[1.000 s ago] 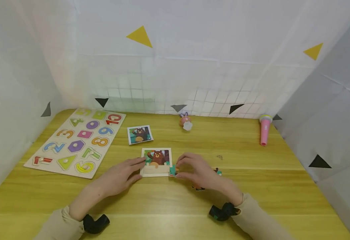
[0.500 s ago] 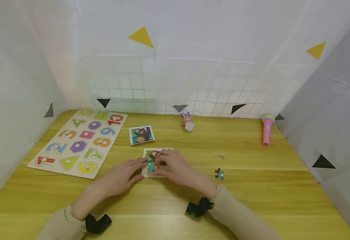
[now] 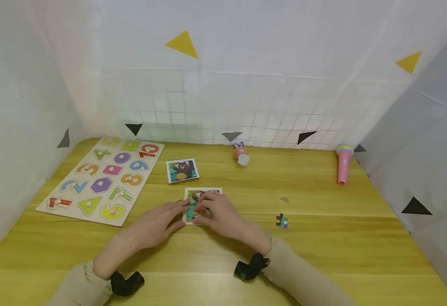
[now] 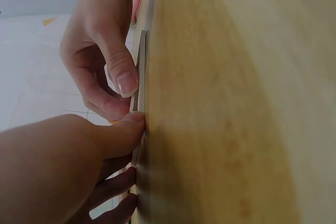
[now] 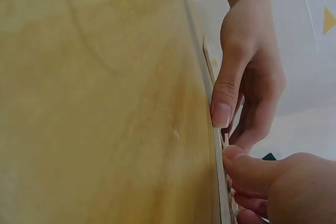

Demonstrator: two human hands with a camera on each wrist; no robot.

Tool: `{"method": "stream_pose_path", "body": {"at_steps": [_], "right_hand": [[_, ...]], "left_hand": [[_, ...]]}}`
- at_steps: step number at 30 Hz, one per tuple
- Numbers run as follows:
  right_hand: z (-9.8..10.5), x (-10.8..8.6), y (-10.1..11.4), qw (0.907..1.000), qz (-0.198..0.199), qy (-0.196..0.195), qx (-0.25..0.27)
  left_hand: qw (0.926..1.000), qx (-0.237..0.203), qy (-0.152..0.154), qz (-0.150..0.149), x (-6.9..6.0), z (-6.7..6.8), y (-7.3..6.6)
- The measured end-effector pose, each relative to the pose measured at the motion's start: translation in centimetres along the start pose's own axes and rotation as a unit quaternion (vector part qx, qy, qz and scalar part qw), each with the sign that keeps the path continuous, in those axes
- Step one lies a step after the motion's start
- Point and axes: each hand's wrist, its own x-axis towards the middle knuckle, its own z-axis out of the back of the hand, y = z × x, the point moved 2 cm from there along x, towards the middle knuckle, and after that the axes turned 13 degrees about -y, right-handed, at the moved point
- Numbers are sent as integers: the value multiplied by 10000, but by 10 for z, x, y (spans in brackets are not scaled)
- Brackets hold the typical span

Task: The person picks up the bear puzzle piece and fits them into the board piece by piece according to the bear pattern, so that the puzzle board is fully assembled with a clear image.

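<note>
A small bear jigsaw puzzle in a pale wooden tray (image 3: 204, 189) lies flat on the table in the head view. My left hand (image 3: 158, 224) holds the tray at its left side, thumb near the lower left corner. Above the tray, my right hand (image 3: 223, 216) pinches a teal and orange puzzle piece (image 3: 190, 213) at the lower left of the picture, its fingers hiding much of the puzzle. In the right wrist view, that hand's thumb (image 5: 234, 153) meets the piece's thin edge. Another puzzle piece (image 3: 282, 221) lies loose to the right.
A matching bear picture card (image 3: 183, 171) lies behind the tray. At left sits a board of numbers and shapes (image 3: 104, 178). A pink rabbit-eared toy (image 3: 240, 154) stands at the back, and a pink toy microphone (image 3: 343, 165) at right.
My right hand has moved left with the piece, from the tray's right edge to over its lower left part, then settled lower. My left hand has stayed at the tray.
</note>
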Motion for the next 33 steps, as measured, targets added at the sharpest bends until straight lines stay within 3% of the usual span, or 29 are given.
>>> {"method": "stream_pose_path", "body": {"at_steps": [9,33], "right_hand": [[-4,-4,-3,9989,-385,-105,238],[-8,-7,-7,9988,-200,-378,255]], "left_hand": [[10000,73,42,20,-1,0,0],[9999,45,107,-97,-1,1,-1]]}}
